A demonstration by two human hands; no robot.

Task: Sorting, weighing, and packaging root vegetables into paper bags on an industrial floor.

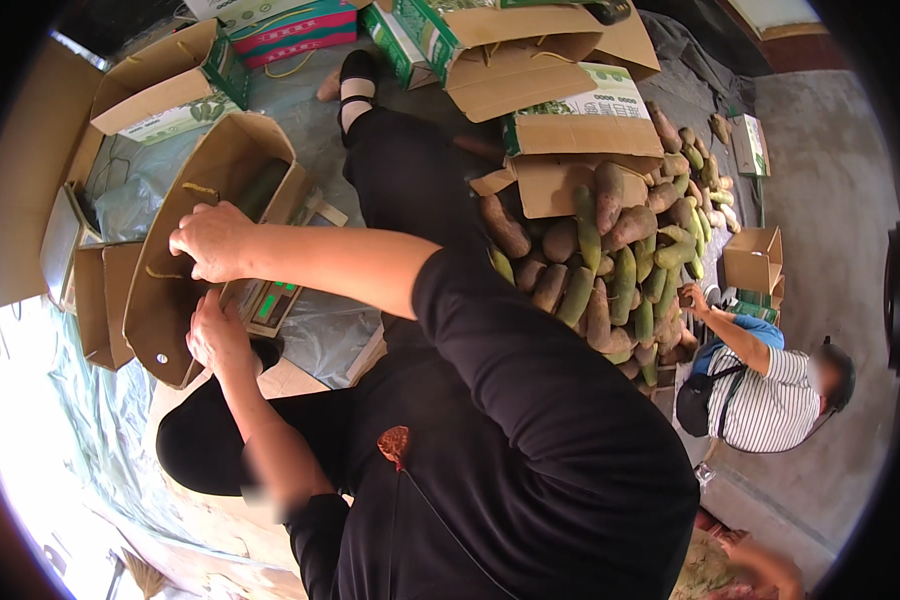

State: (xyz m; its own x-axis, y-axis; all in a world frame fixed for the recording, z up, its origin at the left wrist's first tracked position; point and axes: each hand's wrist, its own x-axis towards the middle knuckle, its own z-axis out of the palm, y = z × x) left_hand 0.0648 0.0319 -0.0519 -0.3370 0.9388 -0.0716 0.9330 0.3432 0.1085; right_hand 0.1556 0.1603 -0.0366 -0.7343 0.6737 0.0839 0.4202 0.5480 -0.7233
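Observation:
An open cardboard box (150,325) with yellow rope handles (202,189) tilts in front of me on the left. Inside its far end lies a long dark green gourd (260,190). Over the opening, between the visible rope pieces, is my right hand (213,240), its fingers curled; what they hold is hidden. My left hand (220,332) is closed at the box's near side edge, fingers bent over the cardboard. Beside the box, partly under it, sits a scale (270,303) with a lit green display.
A big pile of green and brown long gourds (620,270) spreads to the right. Open printed cartons (580,110) stand behind it, and another carton (170,85) at far left. A co-worker in a striped shirt (770,400) reaches toward the pile. Plastic sheeting (340,335) covers the floor.

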